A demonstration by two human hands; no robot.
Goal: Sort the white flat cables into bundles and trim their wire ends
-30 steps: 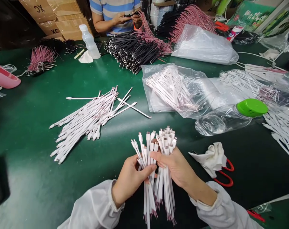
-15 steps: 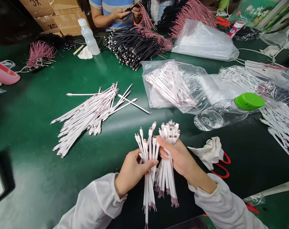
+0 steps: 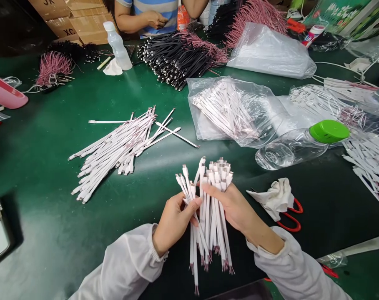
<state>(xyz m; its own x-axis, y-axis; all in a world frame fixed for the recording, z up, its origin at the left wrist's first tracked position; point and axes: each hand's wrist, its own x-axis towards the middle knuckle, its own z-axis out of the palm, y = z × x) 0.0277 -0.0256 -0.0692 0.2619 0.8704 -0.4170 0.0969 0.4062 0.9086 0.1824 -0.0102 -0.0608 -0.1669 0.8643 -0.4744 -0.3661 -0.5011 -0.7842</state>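
Observation:
My left hand (image 3: 177, 218) is closed round a small bunch of flat white cables (image 3: 194, 246), connectors up and frayed pinkish wire ends down. Beside it, my right hand (image 3: 236, 206) grips a thicker bunch of white cables (image 3: 219, 225), its thumb lying across the cables between the two bunches. The bunches touch, and the right fingers are partly hidden behind them. A loose pile of similar white cables (image 3: 114, 152) lies on the green table (image 3: 45, 175) to the left. A clear bag of white cables (image 3: 225, 110) lies beyond my hands.
A clear bottle with a green cap (image 3: 289, 150) lies at the right, near red-handled scissors (image 3: 291, 221) wrapped in white material. Black cables (image 3: 176, 58), an upright bottle (image 3: 118, 48) and a plastic bag stack (image 3: 270, 52) stand farther back. Across the table is a person (image 3: 154, 18).
The two bunches have come together, and my right thumb has moved slightly left with more cables beside it. The person opposite has moved their hands apart, and the strands they held are no longer there.

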